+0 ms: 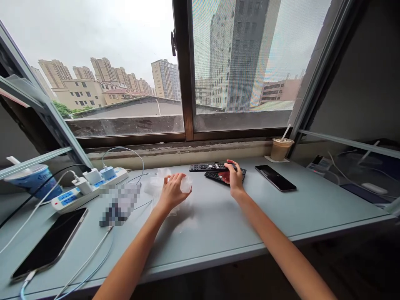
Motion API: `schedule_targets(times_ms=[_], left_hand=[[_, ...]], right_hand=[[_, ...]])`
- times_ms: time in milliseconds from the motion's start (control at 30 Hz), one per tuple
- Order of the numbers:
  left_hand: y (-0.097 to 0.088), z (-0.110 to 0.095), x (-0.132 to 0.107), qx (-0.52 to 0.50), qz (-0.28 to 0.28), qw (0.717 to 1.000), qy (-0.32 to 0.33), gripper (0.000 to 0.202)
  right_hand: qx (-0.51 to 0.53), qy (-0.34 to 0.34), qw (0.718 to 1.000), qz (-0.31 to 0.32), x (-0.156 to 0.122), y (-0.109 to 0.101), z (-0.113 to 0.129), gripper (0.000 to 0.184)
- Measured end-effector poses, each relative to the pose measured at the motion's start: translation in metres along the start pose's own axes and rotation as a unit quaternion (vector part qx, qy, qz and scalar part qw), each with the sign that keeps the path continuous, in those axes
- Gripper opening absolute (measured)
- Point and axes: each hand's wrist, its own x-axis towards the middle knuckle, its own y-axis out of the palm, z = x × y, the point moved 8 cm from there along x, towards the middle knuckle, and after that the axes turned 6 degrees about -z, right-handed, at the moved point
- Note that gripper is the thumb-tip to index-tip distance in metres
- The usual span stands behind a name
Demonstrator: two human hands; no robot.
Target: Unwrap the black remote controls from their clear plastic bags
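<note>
My left hand (173, 190) is curled around a crumpled clear plastic wrapper (156, 183) lying on the grey desk (218, 221). My right hand (234, 177) rests farther right with its fingers closed over a black remote control (218, 176). A second black remote (206, 167) lies just behind it, touching or nearly touching the first.
A dark phone (275, 178) lies right of the remotes, an iced coffee cup (281, 148) stands by the window. At left are a power strip (87, 187) with chargers, cables, another phone (50, 243), a blue cup (31, 179) and a blurred patch (118, 204).
</note>
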Motion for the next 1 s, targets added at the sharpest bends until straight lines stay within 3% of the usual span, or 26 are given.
schedule_targets(times_ms=[167, 367, 600, 767, 867, 1000], left_hand=[[-0.002, -0.001, 0.000, -0.004, -0.013, 1.000, 0.003, 0.021], [-0.007, -0.003, 0.001, -0.007, -0.016, 1.000, 0.004, 0.021], [-0.003, -0.011, -0.001, -0.015, 0.003, 0.999, 0.042, 0.026], [0.006, -0.018, -0.004, -0.007, 0.041, 0.997, 0.057, 0.014], [0.005, -0.018, -0.004, 0.000, 0.040, 0.998, 0.049, 0.010], [0.002, -0.016, -0.004, 0.006, 0.021, 0.999, 0.040, 0.008]], right_hand=[[0.035, 0.022, 0.999, 0.022, 0.002, 0.003, -0.004, 0.021], [0.026, 0.010, 0.998, 0.061, 0.002, 0.008, -0.004, 0.016], [-0.020, -0.076, 0.993, 0.083, -0.004, 0.015, 0.007, 0.018], [-0.063, -0.133, 0.980, 0.131, -0.015, 0.026, 0.012, 0.025], [-0.067, -0.114, 0.977, 0.169, -0.019, 0.031, 0.009, 0.025], [-0.066, -0.071, 0.959, 0.267, -0.027, 0.042, 0.004, 0.026]])
